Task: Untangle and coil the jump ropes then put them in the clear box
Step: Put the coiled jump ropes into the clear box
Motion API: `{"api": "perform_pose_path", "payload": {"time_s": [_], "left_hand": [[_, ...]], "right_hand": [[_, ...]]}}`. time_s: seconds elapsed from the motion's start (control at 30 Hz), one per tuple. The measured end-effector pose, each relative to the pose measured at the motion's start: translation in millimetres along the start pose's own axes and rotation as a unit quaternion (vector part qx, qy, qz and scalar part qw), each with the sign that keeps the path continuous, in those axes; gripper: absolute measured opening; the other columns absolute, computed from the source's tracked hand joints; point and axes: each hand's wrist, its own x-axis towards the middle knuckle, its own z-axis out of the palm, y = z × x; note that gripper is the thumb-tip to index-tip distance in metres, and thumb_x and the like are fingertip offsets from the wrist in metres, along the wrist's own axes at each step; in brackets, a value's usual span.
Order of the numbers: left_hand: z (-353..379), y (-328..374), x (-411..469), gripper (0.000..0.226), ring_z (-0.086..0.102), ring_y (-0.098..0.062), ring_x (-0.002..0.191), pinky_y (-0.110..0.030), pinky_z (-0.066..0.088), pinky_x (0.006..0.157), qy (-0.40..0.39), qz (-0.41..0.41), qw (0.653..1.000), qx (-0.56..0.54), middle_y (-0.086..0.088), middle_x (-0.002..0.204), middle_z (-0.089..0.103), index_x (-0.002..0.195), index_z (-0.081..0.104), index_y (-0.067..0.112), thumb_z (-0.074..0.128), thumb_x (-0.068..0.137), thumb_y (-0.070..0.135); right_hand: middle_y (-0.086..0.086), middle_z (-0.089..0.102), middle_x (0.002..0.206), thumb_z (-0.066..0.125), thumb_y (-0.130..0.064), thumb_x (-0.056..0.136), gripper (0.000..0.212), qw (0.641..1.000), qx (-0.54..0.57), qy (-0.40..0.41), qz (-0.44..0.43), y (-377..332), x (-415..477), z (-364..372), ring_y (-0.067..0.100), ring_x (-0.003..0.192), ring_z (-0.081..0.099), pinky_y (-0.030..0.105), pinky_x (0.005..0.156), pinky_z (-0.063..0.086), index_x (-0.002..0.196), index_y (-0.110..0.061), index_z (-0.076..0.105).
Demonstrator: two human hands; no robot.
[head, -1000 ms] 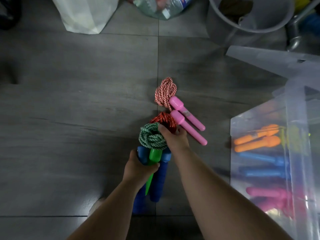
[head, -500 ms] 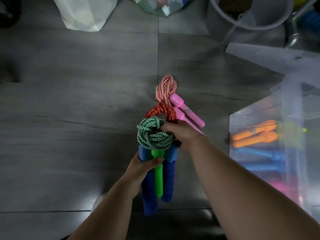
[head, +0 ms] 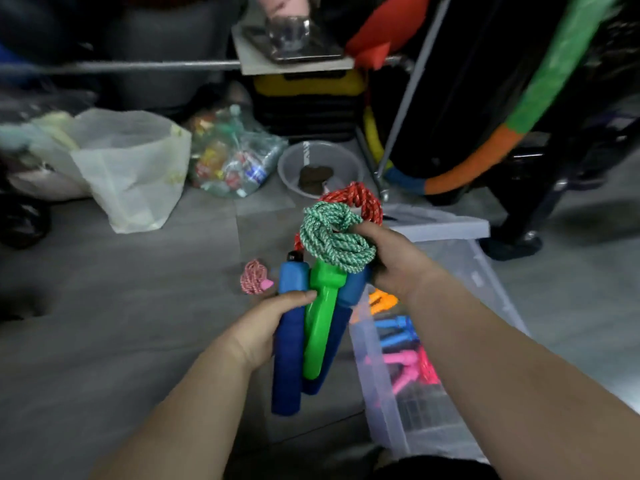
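My left hand (head: 264, 326) grips a bundle of jump-rope handles: two blue foam ones (head: 288, 344) and a green plastic one (head: 320, 317). Above them my right hand (head: 394, 258) holds the coiled green rope (head: 332, 237) and the coiled red rope (head: 360, 199) behind it. The bundle is lifted off the floor, just left of the clear box (head: 377, 386). Inside the box lie orange, blue and pink handled ropes (head: 403, 362). A coiled pink rope (head: 254, 281) lies on the floor left of the bundle, its handles mostly hidden.
The box lid (head: 446, 225) lies behind the box. Further back stand a white plastic bag (head: 131, 168), a bag of bottles (head: 232, 157), a grey basin (head: 320, 168), a metal rack leg (head: 398, 119) and a padded hoop (head: 519, 119).
Both hands lifted the blue, green and red rope bundle off the floor toward the box. The pink rope stayed on the floor. The view tilted up and swung right.
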Motion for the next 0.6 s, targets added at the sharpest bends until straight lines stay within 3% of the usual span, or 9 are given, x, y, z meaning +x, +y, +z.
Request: {"api": "perform_pose_path", "payload": {"time_s": [0.07,0.17,0.3,0.43,0.53,0.6], "left_hand": [[32.3,-2.8,5.7,0.007,0.064,-0.014,0.049,-0.020,0.052,0.048,-0.010,0.013,0.999,0.051,-0.004,0.060,0.068,0.082,0.062,0.007,0.057,0.082,0.002],[78.6,-20.8,26.9,0.016,0.062,-0.014,0.056,-0.022,0.052,0.052,-0.045,0.030,0.988,0.148,-0.005,0.071,0.066,0.090,0.058,0.011,0.059,0.080,-0.002],[138.2,-65.0,67.8,0.032,0.064,-0.007,0.060,-0.020,0.053,0.052,-0.136,-0.002,0.968,0.210,0.001,0.078,0.067,0.091,0.056,0.018,0.059,0.078,-0.011],[172.2,-123.5,108.2,0.045,0.061,-0.017,0.093,-0.027,0.051,0.080,-0.192,-0.041,0.934,0.299,-0.004,0.103,0.064,0.096,0.057,0.022,0.073,0.063,-0.004],[165.8,-162.3,136.7,0.039,0.060,-0.016,0.088,-0.029,0.049,0.080,-0.178,-0.103,0.918,0.340,-0.004,0.098,0.064,0.095,0.057,0.019,0.071,0.069,-0.006],[153.4,-183.3,151.5,0.036,0.060,-0.016,0.081,-0.032,0.049,0.079,-0.168,-0.146,0.897,0.383,-0.003,0.089,0.064,0.095,0.058,0.015,0.072,0.067,-0.002]], "right_hand": [[0.004,0.067,0.063,0.047,-0.007,0.087,0.014,0.999,0.030,0.030,-0.021,-10.1,-19.9,-31.9,0.013,0.054,0.064,0.020,0.054,0.054,0.089,-0.006,0.060],[0.007,0.066,0.066,0.049,-0.007,0.086,0.011,0.992,0.055,0.111,-0.033,-15.3,-41.9,-88.5,0.015,0.052,0.063,0.023,0.053,0.054,0.086,-0.005,0.060],[0.003,0.066,0.055,0.051,-0.004,0.085,0.012,0.968,0.078,0.236,-0.034,6.2,-57.8,-177.8,0.012,0.048,0.062,0.022,0.052,0.053,0.077,-0.007,0.060],[0.008,0.066,0.070,0.053,-0.003,0.084,0.010,0.943,0.102,0.316,0.005,49.4,-58.9,-242.0,0.019,0.060,0.061,0.027,0.061,0.052,0.081,-0.007,0.061],[0.005,0.059,0.059,0.054,-0.003,0.086,0.017,0.923,0.088,0.370,0.063,82.6,-48.3,-267.4,0.015,0.050,0.053,0.014,0.042,0.041,0.070,-0.010,0.055],[0.006,0.052,0.060,0.053,-0.003,0.087,0.021,0.908,0.080,0.393,0.120,107.7,-37.9,-275.8,0.016,0.051,0.048,0.016,0.039,0.039,0.067,-0.009,0.051]]}}
